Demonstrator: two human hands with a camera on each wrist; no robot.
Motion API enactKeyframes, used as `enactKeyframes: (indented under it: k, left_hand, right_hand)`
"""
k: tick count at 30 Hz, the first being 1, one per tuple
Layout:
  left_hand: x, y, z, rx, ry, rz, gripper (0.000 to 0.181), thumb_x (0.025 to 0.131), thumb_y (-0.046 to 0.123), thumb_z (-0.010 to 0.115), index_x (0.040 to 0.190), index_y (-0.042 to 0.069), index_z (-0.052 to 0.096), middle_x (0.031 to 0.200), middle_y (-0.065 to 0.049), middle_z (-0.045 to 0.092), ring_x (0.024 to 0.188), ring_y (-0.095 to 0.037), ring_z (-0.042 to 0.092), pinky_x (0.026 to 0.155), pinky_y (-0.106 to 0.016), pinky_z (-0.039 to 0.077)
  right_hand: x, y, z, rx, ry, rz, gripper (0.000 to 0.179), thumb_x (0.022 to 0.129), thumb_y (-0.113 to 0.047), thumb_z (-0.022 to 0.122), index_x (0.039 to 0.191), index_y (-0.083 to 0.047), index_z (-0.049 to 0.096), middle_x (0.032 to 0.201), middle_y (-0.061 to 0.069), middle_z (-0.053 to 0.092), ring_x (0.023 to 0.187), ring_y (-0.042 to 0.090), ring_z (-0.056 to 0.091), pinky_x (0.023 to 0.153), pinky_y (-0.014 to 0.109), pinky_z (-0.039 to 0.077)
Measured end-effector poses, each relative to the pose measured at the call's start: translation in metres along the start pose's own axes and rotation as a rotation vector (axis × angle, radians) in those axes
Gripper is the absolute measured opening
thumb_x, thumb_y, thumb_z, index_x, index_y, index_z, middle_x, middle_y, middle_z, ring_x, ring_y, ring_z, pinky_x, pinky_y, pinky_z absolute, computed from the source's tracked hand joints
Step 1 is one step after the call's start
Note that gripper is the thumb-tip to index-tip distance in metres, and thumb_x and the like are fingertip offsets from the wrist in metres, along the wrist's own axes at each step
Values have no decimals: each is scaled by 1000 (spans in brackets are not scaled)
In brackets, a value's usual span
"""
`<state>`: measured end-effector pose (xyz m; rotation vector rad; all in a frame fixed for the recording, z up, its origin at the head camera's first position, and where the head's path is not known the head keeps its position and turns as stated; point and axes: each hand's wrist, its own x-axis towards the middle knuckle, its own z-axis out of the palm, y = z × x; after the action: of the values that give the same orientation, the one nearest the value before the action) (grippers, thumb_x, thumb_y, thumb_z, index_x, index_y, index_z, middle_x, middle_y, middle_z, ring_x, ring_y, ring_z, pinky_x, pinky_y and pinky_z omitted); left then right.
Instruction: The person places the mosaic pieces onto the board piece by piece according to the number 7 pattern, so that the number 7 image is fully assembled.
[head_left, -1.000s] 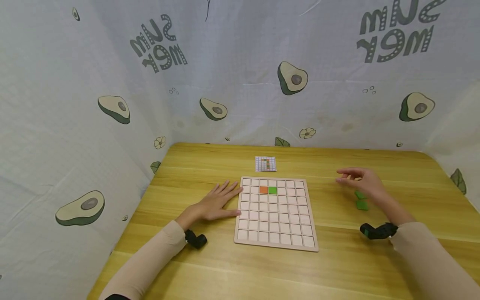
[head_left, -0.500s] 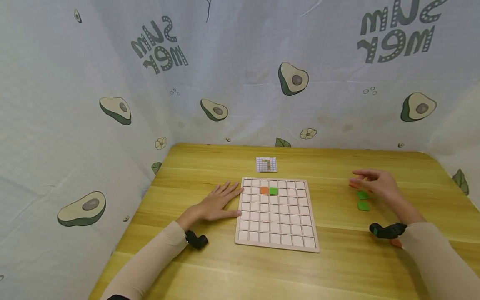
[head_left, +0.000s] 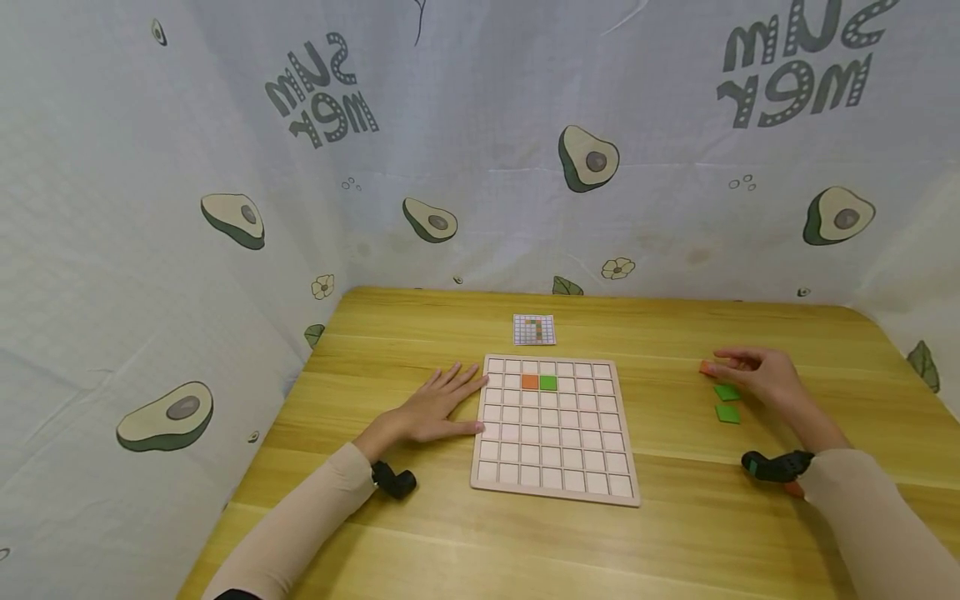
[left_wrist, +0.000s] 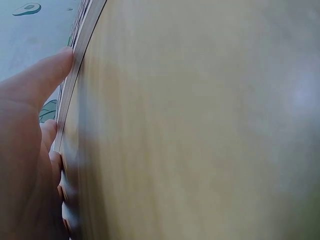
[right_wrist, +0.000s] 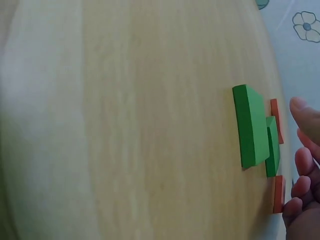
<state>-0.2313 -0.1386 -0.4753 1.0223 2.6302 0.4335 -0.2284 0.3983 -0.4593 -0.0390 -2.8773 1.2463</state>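
Observation:
My left hand lies flat with spread fingers on the table, its thumb and fingertips at the left edge of the wooden grid board. In the left wrist view its thumb touches the board's side. One orange tile and one green tile sit side by side on the board. My right hand, fingers loosely bent, hovers at an orange tile; the right wrist view shows nothing between thumb and fingers. Two green tiles lie just in front of it.
A small card printed with a coloured grid lies behind the board. Another orange tile shows partly under my right wrist camera. A patterned cloth hangs behind the wooden table.
My right hand has moved right from above the table to the orange tile, then dropped slightly. Orange tiles formerly hidden by the right arm now show. The left hand stays put.

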Motion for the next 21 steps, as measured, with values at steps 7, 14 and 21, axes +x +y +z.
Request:
enactKeyframes:
  k: [7, 14, 21]
  left_hand:
    - [-1, 0, 0, -6, 1, 3, 83, 97, 66, 45, 162, 27, 9, 167, -1, 0, 152, -26, -6, 119, -50, -4]
    - [0, -1, 0, 1, 0, -4, 85, 97, 68, 43, 162, 28, 8, 167, 1, -1, 152, -24, -7, 120, -48, -4]
    - [-1, 0, 0, -1, 3, -2, 84, 97, 68, 43, 162, 28, 8, 167, 1, -1, 152, -25, -7, 120, -48, -4]
  right_hand:
    - [-2, 5, 3, -22, -4, -14, 59, 94, -33, 72, 127, 14, 60, 94, 8, 64, 73, 4, 50, 61, 19, 45]
    - [-2, 7, 4, -48, -4, -28, 56, 94, -29, 72, 124, 17, 60, 91, 10, 64, 70, 7, 49, 58, 22, 46]
    - [0, 9, 5, -70, -5, -64, 50, 95, -23, 72, 120, 18, 61, 94, 16, 65, 69, 1, 51, 59, 20, 48]
